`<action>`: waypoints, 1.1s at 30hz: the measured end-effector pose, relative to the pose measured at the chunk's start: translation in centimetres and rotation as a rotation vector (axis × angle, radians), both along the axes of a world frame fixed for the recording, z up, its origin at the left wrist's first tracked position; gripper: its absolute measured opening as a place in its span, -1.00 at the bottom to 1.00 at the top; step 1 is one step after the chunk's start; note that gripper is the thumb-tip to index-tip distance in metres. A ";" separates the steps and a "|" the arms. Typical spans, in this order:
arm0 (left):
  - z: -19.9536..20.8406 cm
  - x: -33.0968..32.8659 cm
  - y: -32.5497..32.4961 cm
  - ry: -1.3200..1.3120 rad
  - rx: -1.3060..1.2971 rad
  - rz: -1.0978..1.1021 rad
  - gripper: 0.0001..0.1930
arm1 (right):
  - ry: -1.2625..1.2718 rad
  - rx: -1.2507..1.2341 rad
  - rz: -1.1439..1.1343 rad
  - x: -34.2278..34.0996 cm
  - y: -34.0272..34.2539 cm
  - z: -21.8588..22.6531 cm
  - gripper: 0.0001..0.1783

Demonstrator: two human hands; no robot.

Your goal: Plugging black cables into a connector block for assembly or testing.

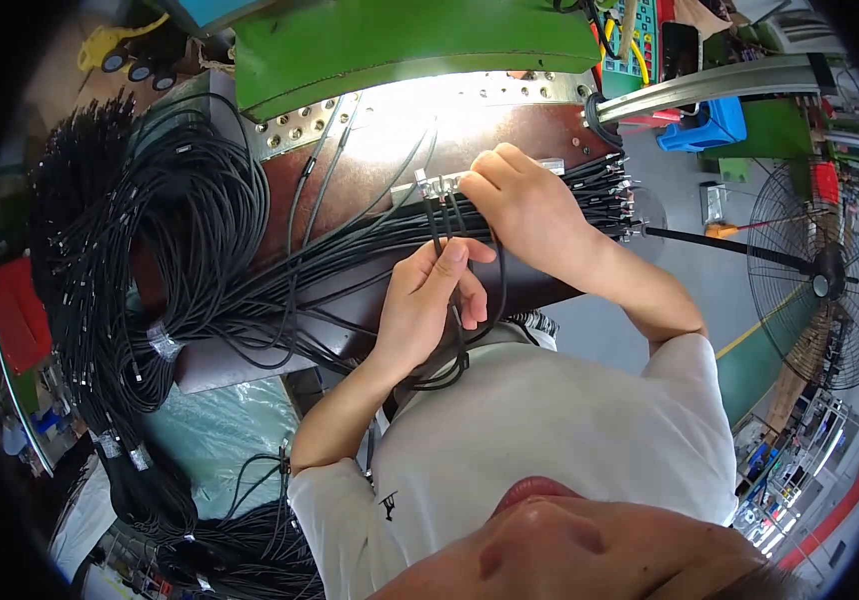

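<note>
My left hand [428, 295] is closed, its thumb and forefinger pinching thin black cables [439, 226] that rise away from me. At their far ends, small metallic connectors [424, 183] sit side by side by a light-coloured strip [402, 193] on the workbench. Just right of these, my right hand [532, 208] is curled with its fingertips against the row of connectors. What lies between those fingertips is hidden. Beneath both hands a long bundle of black cables [350, 240] crosses the bench, its metal-tipped ends [622, 200] beyond my right wrist.
A large heap of coiled black cables [200, 200] covers the bench's left side, hanging over its edge. Behind the brightly lit strip stands a green machine body [410, 50]. To the right are a metal arm [720, 92], a blue stool [712, 125] and a large fan [828, 275].
</note>
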State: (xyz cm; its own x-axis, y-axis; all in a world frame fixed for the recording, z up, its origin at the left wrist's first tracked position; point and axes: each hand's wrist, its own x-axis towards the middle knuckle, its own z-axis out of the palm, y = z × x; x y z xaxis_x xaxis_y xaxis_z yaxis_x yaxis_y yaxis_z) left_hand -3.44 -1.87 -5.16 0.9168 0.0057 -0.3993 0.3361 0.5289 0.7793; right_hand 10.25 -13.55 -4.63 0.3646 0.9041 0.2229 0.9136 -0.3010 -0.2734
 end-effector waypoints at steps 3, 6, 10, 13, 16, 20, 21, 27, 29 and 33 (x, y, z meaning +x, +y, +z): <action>-0.1 0.3 0.1 -0.011 -0.036 -0.012 -0.58 | -0.062 -0.100 0.009 0.2 0.1 -0.5 -0.69; -0.4 0.7 0.3 -0.002 -0.113 -0.031 -0.58 | 0.008 0.093 0.139 2.3 -1.2 -0.6 -0.69; 0.9 1.7 0.0 0.036 -0.226 -0.208 -0.59 | -0.140 0.254 0.185 0.7 -1.4 1.0 -0.72; 2.3 1.6 0.8 -0.014 -0.117 -0.259 -0.58 | -0.043 0.381 -0.064 2.3 -3.4 -1.1 -0.76; 2.1 1.0 0.6 -0.130 0.280 -0.148 -0.57 | 0.152 0.384 -0.193 1.5 -4.1 -3.2 -0.77; 3.0 2.2 2.8 -0.049 0.307 -0.207 -0.58 | 0.147 0.335 -0.191 2.2 -3.7 -3.7 -0.79; 3.0 2.3 3.0 0.008 0.174 -0.304 -0.58 | 0.128 0.286 -0.170 2.0 -3.6 -3.4 -0.79; 2.0 4.3 1.6 0.137 -0.054 -0.406 -0.58 | 0.140 0.236 -0.159 2.0 -3.8 -2.7 -0.79; 2.1 4.8 1.4 0.170 -0.078 -0.439 -0.58 | 0.120 0.251 -0.161 1.9 -3.6 -2.7 -0.79; 2.1 5.7 1.2 0.235 -0.227 -0.433 -0.58 | 0.031 0.294 -0.075 2.9 -4.8 -1.5 -0.74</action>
State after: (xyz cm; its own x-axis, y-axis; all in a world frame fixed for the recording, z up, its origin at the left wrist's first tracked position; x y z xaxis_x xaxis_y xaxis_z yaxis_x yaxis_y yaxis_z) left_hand 2.24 -0.64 -3.09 0.7019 -0.4627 -0.5416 0.7123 0.4497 0.5389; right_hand 13.11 -18.38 -6.10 0.4387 0.7726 0.4589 0.8816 -0.2713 -0.3861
